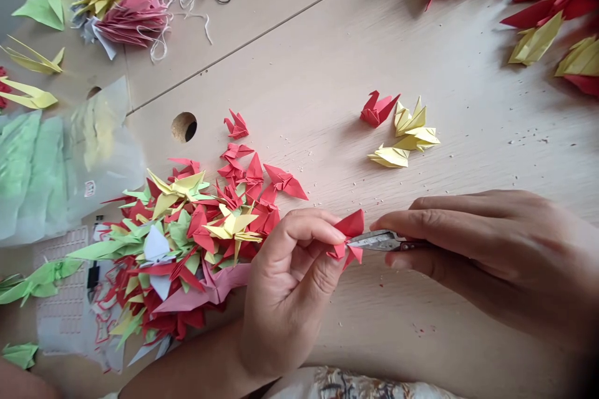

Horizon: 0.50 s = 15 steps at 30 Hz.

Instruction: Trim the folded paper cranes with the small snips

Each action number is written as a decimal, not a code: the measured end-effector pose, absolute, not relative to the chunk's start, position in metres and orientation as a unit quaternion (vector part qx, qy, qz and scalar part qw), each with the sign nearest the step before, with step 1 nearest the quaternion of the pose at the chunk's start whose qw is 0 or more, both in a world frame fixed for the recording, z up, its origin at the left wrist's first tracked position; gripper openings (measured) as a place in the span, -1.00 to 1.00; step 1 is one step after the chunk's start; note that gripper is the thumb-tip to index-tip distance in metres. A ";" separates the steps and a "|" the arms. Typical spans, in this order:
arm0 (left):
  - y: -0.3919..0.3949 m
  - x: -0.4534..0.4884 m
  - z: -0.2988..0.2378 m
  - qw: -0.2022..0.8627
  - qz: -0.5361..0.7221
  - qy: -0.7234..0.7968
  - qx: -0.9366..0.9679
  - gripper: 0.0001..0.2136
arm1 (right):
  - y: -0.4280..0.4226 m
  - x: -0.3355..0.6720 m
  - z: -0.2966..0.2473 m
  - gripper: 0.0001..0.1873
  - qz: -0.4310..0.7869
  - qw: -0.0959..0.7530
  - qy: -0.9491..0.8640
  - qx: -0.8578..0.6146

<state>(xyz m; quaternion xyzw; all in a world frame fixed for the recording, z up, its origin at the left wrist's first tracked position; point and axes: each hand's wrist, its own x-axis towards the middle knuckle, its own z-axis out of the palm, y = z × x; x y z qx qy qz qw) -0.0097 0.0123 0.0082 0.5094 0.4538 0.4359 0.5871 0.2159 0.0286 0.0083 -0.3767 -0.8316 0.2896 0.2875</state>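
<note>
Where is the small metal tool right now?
In the head view, the metal tool sits low and right of centre, held in the right hand, its tip at the red paper crane pinched by the left hand.

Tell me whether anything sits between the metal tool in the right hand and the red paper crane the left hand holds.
Nothing visible does. The tool's tip already meets the red paper crane pinched by the left hand; the right hand grips the tool.

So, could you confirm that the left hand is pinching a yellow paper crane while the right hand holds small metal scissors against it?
Not quite: the paper crane pinched by the left hand is red, not yellow, as the head view shows. The rest stands: the right hand holds small metal scissors against it. Yellow cranes lie apart on the table.
</note>
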 end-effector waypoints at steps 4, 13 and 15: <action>0.013 -0.008 0.008 0.587 0.437 0.455 0.507 -0.84 | 0.028 0.216 0.009 -0.88 0.273 0.290 -0.835 -0.381; 0.013 -0.008 0.010 0.580 0.436 0.464 0.508 -0.85 | 0.027 0.216 0.007 -0.85 0.262 0.279 -0.840 -0.385; 0.013 -0.008 0.010 0.583 0.434 0.461 0.509 -0.84 | 0.027 0.216 0.008 -0.85 0.262 0.279 -0.839 -0.387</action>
